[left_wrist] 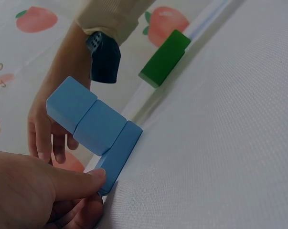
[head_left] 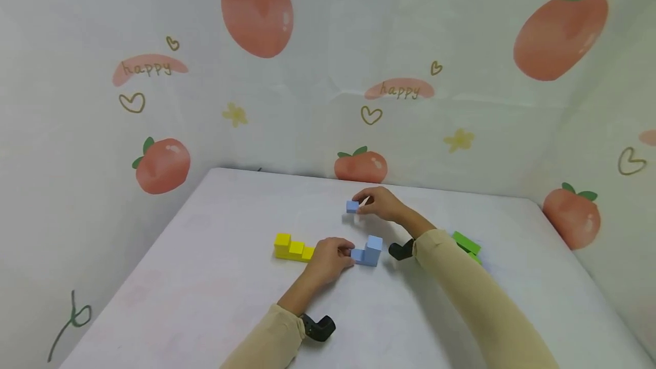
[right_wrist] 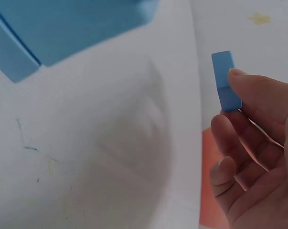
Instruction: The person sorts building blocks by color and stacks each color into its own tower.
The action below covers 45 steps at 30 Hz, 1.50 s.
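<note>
My left hand (head_left: 328, 258) pinches the near end of a flat blue block (left_wrist: 119, 160) lying on the table, thumb on top in the left wrist view. Two blue cubes (left_wrist: 100, 125) are stacked on the block's other end. Beyond this stack, my right hand (head_left: 381, 204) holds a small blue block (right_wrist: 223, 74) between thumb and fingers, above the table toward its back edge. In the right wrist view the other fingers curl loosely below that block. Part of the stack looms large at that view's top left.
Stepped yellow blocks (head_left: 295, 250) stand left of my left hand, partly hidden by it. Green blocks (head_left: 465, 242) lie to the right, partly behind my right sleeve (head_left: 476, 289). A printed cloth wall (head_left: 307, 101) rises behind the white table (head_left: 205, 278).
</note>
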### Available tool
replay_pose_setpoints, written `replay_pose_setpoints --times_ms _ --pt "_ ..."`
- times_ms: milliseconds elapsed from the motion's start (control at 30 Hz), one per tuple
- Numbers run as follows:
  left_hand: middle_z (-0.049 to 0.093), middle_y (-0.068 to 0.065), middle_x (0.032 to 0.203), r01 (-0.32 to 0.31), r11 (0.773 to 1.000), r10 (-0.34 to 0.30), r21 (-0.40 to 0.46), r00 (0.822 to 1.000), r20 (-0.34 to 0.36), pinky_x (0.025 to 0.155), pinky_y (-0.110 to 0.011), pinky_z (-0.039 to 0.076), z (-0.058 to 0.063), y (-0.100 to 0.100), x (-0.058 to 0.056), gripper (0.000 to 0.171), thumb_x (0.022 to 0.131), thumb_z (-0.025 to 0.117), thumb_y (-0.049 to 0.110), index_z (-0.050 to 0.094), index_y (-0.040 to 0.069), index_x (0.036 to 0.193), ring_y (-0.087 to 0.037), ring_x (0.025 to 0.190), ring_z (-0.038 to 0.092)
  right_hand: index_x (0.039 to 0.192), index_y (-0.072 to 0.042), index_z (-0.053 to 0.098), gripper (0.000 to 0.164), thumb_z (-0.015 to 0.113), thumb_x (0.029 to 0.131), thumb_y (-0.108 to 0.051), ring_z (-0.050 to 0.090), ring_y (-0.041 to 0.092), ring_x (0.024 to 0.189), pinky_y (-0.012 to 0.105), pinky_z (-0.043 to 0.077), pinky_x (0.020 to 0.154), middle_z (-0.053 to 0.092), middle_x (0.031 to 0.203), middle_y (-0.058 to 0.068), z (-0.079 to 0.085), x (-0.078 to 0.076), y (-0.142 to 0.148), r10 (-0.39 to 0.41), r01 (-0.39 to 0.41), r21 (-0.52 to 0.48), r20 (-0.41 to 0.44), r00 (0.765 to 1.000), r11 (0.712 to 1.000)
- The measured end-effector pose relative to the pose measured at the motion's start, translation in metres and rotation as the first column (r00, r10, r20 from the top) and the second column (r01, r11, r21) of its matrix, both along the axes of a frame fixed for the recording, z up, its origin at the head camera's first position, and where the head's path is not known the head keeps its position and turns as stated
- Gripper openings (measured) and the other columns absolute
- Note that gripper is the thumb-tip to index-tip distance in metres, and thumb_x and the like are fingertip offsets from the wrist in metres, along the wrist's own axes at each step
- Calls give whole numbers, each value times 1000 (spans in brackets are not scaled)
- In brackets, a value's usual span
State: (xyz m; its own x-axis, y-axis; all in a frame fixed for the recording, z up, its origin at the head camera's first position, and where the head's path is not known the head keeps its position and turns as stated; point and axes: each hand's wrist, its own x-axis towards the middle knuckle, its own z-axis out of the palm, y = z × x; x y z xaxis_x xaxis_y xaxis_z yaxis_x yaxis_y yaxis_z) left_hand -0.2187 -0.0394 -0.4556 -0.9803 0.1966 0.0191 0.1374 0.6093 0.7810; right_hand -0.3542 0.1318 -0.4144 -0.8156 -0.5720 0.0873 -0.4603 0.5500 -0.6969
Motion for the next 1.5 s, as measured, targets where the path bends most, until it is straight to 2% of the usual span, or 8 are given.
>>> replay_pose_setpoints --times_ms 267,467,667,967,1233,1500 --pt "53 7 74 -14 1000 15 -10 1000 22 62 -23 41 -1 0 -1 24 75 67 16 63 14 99 -11 68 47 99 -21 63 30 70 71 -29 54 14 79 30 45 62 59 92 -7 15 11 9 -54 55 -46 15 998 997" --pt "53 7 73 -9 1000 9 0 1000 18 61 -23 41 -2 0 -1 24 75 67 15 63 13 99 -11 67 47 101 -19 62 32 69 72 -29 54 16 81 32 45 64 58 97 -4 25 26 20 -60 62 -108 18 998 992" --pt "53 7 73 -5 1000 5 3 1000 11 61 -23 41 -3 0 -2 25 75 67 16 63 12 99 -11 67 48 102 -18 61 33 69 72 -30 54 17 80 33 45 64 57 99 -2 28 39 29 -62 63 -142 9 998 988" --pt "53 6 74 6 1000 -6 7 1000 4 62 -24 42 -3 -1 -1 24 75 67 15 63 12 99 -11 68 48 101 -24 61 32 67 72 -37 54 16 79 33 45 63 58 96 -6 26 61 40 -72 72 -131 8 997 989" --pt "53 6 74 9 1000 -9 0 1000 -3 62 -24 42 -1 -2 -2 25 75 66 15 63 12 100 -12 68 48 101 -21 61 32 68 72 -32 53 14 79 31 45 63 59 94 -6 23 82 45 -87 86 -156 0 996 984" --pt "53 5 74 18 1000 -18 1 1000 -3 61 -24 42 -1 0 -3 25 75 67 15 63 12 100 -12 67 48 101 -6 61 28 67 75 -13 52 24 79 33 44 63 59 95 5 39 113 39 -80 77 -187 -10 997 979"
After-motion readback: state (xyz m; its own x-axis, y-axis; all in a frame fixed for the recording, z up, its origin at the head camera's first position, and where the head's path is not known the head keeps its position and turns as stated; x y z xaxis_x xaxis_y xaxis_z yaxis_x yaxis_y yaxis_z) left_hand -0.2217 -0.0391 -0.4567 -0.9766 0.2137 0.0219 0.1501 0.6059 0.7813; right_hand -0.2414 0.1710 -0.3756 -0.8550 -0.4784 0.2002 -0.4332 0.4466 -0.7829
